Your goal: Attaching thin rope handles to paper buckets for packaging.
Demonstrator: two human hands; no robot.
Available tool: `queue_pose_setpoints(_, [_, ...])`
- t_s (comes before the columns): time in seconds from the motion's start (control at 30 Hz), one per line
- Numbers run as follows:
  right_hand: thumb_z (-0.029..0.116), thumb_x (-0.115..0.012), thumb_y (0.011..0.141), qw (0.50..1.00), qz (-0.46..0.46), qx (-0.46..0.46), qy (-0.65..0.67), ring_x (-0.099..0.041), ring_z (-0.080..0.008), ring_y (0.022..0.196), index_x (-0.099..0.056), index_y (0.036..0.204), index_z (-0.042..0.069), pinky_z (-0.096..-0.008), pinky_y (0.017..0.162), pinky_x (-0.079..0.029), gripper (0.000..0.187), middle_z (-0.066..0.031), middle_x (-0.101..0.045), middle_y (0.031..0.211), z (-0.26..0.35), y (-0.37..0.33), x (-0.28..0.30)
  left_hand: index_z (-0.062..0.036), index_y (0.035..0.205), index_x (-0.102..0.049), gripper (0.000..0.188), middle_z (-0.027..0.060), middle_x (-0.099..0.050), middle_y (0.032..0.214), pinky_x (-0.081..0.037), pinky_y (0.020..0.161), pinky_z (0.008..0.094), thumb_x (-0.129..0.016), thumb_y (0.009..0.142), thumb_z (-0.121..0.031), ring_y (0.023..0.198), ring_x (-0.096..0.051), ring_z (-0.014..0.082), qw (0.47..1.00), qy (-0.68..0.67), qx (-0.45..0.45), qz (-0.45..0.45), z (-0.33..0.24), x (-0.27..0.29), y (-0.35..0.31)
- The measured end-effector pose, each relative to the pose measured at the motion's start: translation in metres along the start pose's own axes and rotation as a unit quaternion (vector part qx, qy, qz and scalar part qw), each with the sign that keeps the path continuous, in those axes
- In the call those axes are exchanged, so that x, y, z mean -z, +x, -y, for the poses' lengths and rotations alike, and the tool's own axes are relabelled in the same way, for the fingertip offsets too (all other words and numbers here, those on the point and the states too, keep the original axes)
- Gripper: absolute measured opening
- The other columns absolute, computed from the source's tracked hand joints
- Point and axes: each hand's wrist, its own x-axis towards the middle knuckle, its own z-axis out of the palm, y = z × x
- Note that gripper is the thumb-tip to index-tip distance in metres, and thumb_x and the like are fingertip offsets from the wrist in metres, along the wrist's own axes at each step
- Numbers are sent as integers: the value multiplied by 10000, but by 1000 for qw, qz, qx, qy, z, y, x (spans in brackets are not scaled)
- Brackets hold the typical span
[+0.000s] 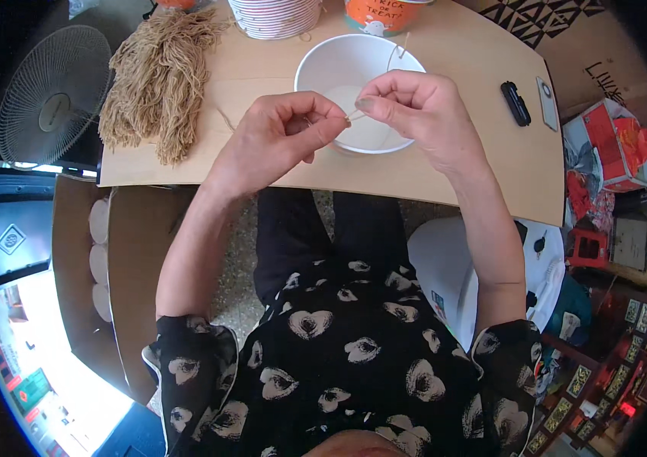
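My left hand and my right hand meet over the near part of a white bucket. Between their fingertips runs a thin tan cord, pinched from both sides, with what looks like a small knot at the left fingertips. A loop of similar cord rises at the bucket's far right rim. The bucket stands upright on the table, its inside white and partly hidden by my hands. A thick bundle of cut tan cords hangs over the table's left side.
Behind stand a striped stack of buckets and an orange bucket. A black elongated object lies right, beside a flat pale one. A fan and an opened carton are left; a white rounded tub stands below right.
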Motion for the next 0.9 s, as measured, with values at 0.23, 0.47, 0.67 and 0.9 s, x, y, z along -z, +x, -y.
queue_pose_setpoints(0.23, [103,-651,935,997,-2,72,-14,-600,-63,820,-705,1025,-25,-227,741,-477,166,-21,-690,890,5,-3,3,-41,1085,-698,301,-55,-591,771,-420,585,179,-565,1010,-301,661,-536,26,994,-37,39,95,-7,14,8])
queue_pose_setpoints(0.47, [83,-692,907,993,-37,110,-36,-596,-23,728,-735,994,-17,-189,650,-488,140,3,-697,822,0,1,-1,-37,1091,-698,255,-23,-655,835,-469,631,186,-630,974,-253,712,-591,41,993,-77,34,82,-3,14,6])
queue_pose_setpoints(0.67, [97,-709,897,996,-32,87,3,-618,-36,769,-736,1015,-17,-192,693,-505,166,-22,-714,859,3,2,-2,-4,1093,-694,255,51,-711,937,-507,689,204,-653,956,-215,782,-644,81,994,-93,8,49,3,12,8])
queue_pose_setpoints(0.9, [119,-736,872,994,-25,9,109,-612,-45,717,-740,1018,-9,-185,637,-489,195,-31,-716,854,7,4,-9,-19,1087,-711,187,35,-699,919,-485,620,195,-666,940,-125,720,-607,54,997,-13,-75,-32,7,-1,1])
